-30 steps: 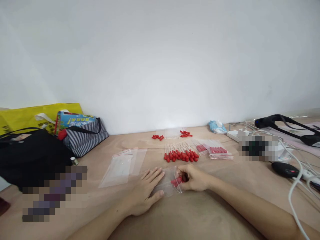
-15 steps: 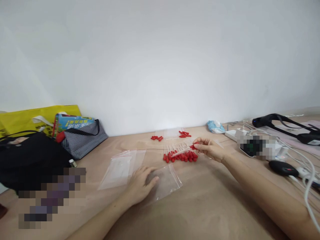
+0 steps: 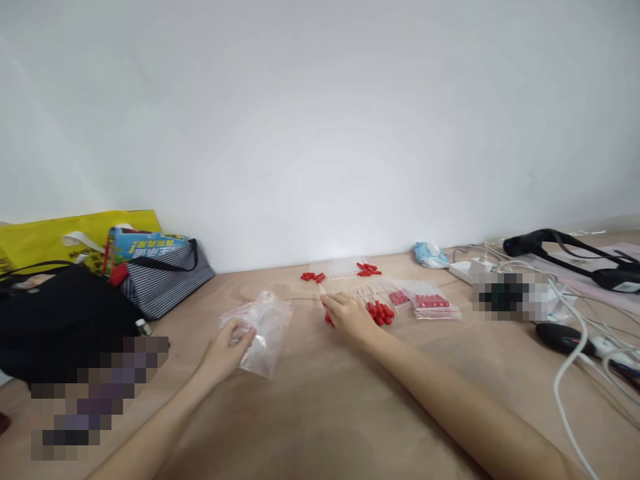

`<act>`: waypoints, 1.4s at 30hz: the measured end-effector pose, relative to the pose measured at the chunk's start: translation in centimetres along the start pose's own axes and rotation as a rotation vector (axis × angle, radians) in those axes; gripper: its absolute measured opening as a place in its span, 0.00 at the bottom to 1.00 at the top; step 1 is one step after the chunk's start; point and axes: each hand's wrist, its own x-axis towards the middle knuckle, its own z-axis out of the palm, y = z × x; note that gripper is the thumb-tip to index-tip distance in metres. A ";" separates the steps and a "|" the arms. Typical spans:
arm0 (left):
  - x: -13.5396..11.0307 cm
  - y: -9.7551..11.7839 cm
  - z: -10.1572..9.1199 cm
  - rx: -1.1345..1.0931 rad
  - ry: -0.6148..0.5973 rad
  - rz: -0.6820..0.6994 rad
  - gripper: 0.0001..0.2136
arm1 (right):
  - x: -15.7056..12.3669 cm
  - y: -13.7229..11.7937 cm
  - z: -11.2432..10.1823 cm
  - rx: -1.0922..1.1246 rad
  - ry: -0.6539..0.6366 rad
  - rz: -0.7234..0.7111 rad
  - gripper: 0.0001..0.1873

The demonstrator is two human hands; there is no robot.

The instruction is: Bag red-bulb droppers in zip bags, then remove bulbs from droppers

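Pinched between the thumb and fingers of my left hand [image 3: 231, 348] is a clear zip bag [image 3: 265, 343], crumpled and lifted over the flat bags on the left. My right hand [image 3: 350, 315] reaches over a pile of thin pale sticks with red tips [image 3: 381, 312], its fingers closed at the left end. A pale stick [image 3: 322, 289] pokes out by its fingertips, while the red ends beneath the palm are mostly hidden. Flat packets of red-tipped sticks [image 3: 433, 303] lie right of the pile.
Farther back are small red pieces [image 3: 313, 277] and another red-tipped group [image 3: 369, 269] near the wall. Bags, including a striped bag [image 3: 165, 280], stand at left. At right are a blue-white crumpled wrapper [image 3: 430, 255], white cables [image 3: 570, 373] and a black headset [image 3: 555, 247].
My left hand has gone left and raised the clear bag it rested on. My right hand, which held red-tipped sticks, has moved left onto the pile, uncovering the packets at right.
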 end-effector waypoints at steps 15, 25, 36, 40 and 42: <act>-1.4 0.9 2.1 0.411 0.048 0.624 0.15 | -1.0 -1.0 0.5 -0.187 -0.120 0.008 0.12; 1.8 4.6 11.2 0.085 -0.254 0.338 0.27 | -4.0 7.2 -4.4 -0.091 0.018 0.524 0.13; 1.2 4.2 11.3 0.078 -0.267 0.410 0.30 | -6.8 15.1 -9.7 0.004 -0.427 0.442 0.24; 1.1 4.3 11.1 0.090 -0.275 0.431 0.29 | -7.1 14.7 -9.7 -0.031 -0.540 0.447 0.29; 1.1 4.3 11.1 0.095 -0.278 0.432 0.29 | -7.1 14.6 -9.7 -0.108 -0.552 0.476 0.25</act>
